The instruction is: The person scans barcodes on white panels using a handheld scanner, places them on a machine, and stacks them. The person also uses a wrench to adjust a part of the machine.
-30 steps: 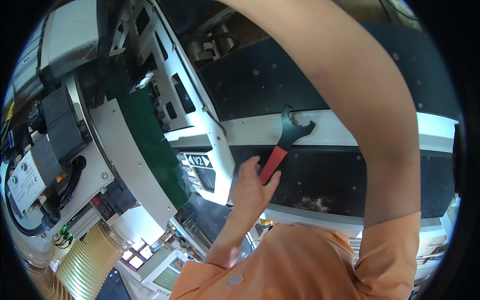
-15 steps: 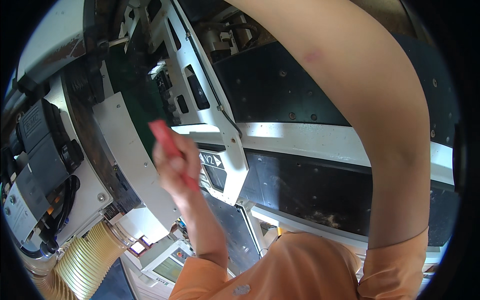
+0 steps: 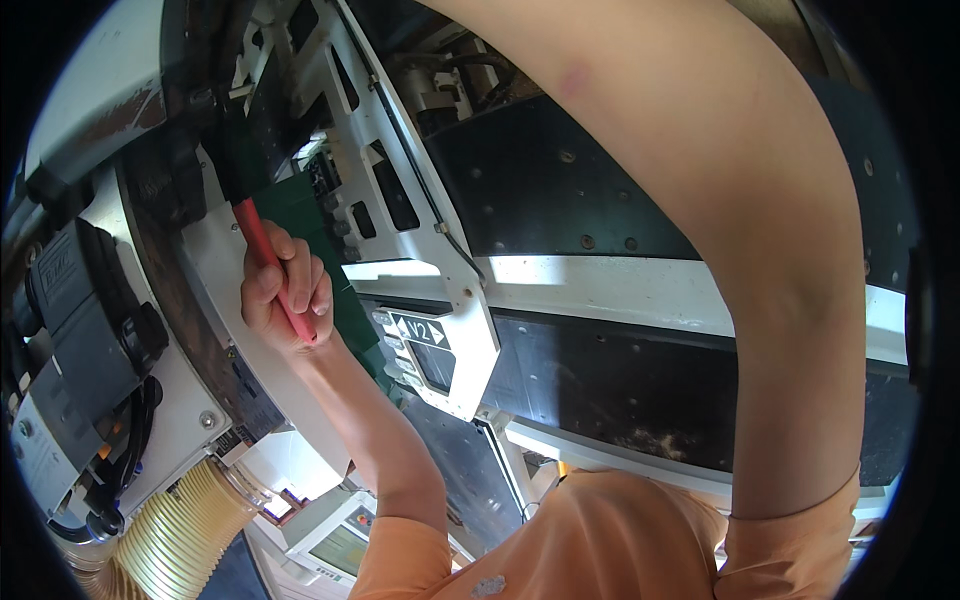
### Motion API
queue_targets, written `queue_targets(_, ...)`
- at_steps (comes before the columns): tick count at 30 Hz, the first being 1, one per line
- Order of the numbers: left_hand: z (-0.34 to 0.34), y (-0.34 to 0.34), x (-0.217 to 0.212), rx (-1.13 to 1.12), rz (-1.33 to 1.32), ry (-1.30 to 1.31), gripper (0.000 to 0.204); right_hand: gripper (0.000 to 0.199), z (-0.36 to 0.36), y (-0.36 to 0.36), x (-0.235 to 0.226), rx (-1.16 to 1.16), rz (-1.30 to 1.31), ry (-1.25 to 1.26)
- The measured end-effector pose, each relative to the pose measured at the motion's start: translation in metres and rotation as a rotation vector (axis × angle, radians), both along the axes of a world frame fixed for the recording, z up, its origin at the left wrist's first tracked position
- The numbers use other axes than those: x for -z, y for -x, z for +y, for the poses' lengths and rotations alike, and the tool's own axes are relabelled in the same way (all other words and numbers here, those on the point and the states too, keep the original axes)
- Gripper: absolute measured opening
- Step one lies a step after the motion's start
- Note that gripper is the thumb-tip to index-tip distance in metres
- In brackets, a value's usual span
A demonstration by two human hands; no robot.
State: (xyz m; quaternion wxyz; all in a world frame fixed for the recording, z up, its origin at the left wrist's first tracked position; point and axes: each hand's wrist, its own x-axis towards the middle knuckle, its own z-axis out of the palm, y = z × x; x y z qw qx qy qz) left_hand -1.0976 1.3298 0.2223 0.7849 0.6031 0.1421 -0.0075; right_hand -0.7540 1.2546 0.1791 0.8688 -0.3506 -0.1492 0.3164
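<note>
My left hand (image 3: 285, 280) is wrapped round the red handle (image 3: 268, 255) of a tool. The handle slants up and to the left out of my fist. Its upper end meets a dark area in the machine, so I cannot make out the tool's working end. Beside the hand is a green panel (image 3: 300, 205), and a white cover plate (image 3: 215, 260) lies to its left. My right arm reaches up across the right side and leaves the picture at the top, so my right hand is out of sight.
A white slotted bracket (image 3: 470, 345) hangs right of my left hand. Dark panels (image 3: 610, 375) with a white rail (image 3: 600, 290) run behind my right arm. A black motor housing (image 3: 85, 285) and a ribbed yellowish hose (image 3: 185, 525) stand at left; a control screen (image 3: 340, 545) is below.
My left hand has moved left with the red-handled tool, and the handle now points into the dark gap of the machine. My right arm has shifted slightly up and left.
</note>
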Motion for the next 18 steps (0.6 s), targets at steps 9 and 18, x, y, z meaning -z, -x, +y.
queue_targets(9, -0.003, -0.008, 0.009, 0.0, -0.055, 0.101, 0.019, 0.025, 0.002, -0.001, -0.002, 0.009, -0.043, 0.006)
queue_targets(18, -0.019, -0.011, 0.004, -0.053, -0.083, 0.097, 0.017, 0.018, -0.018, 0.021, 0.01, 0.305, -0.002, -0.095)
